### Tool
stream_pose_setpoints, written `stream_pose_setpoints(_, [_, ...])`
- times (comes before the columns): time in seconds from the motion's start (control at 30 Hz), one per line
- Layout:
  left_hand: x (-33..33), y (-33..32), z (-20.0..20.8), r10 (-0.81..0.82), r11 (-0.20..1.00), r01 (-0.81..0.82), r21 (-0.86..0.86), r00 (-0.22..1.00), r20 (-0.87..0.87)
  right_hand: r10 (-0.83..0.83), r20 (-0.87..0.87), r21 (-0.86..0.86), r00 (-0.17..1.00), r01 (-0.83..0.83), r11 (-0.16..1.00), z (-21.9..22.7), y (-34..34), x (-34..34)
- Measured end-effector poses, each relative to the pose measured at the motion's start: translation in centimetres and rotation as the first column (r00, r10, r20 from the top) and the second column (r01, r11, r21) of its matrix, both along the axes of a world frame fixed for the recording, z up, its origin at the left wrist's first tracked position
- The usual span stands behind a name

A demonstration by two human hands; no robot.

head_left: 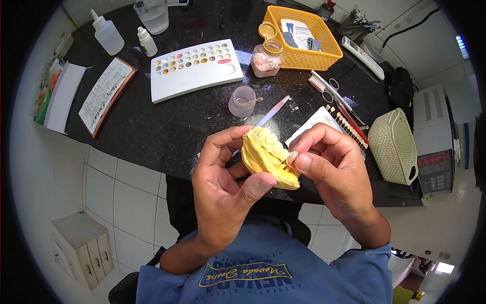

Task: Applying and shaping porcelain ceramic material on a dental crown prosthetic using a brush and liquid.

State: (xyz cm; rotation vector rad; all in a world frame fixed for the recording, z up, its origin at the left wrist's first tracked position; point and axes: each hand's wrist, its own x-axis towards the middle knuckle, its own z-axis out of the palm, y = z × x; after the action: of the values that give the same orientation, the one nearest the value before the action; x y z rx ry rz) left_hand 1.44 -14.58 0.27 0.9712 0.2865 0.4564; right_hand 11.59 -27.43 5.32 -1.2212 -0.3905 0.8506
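Observation:
My left hand (217,177) grips a yellow dental cast (259,156) with a row of moulded teeth, fingers behind it and thumb along its lower edge. My right hand (341,172) pinches a small tooth-coloured piece (292,156) between thumb and forefinger, close against the teeth on the cast's right side. Whether the piece touches the cast, I cannot tell. Just beyond the cast, a slim pale handle with a pointed tip (277,107) lies on the black counter (202,119). A small translucent cup (242,105) with a thin stick in it stands near that handle.
Beyond my hands stand a white palette of coloured wells (195,78), a jar of pink powder (267,63) and an orange basket (324,63). A tooth shade guide (349,126), scissors (329,91) and a cream basket (392,147) are at right. Dropper bottles (107,38) stand far left.

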Motion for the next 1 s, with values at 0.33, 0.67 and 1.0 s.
stream_pose_setpoints(0.33, [-0.02, 0.19, 0.22, -0.013, 1.0, 0.013, -0.007, 1.0, 0.002, 0.009, 0.028, -0.001, 1.0, -0.009, 1.0, 0.01, 0.08, -0.02])
stream_pose_setpoints(0.67, [-0.14, 0.45, 0.31, 0.009, 0.999, -0.006, -0.045, 0.997, 0.071, 0.019, 0.064, -0.008, 0.998, -0.018, 1.0, 0.38, 0.36, -0.25])
stream_pose_setpoints(1.0, [-0.17, 0.55, 0.2, -0.014, 1.0, 0.014, 0.004, 0.997, 0.07, 0.01, 0.192, -0.002, 0.981, -0.01, 1.0, 0.71, 0.46, -0.61])
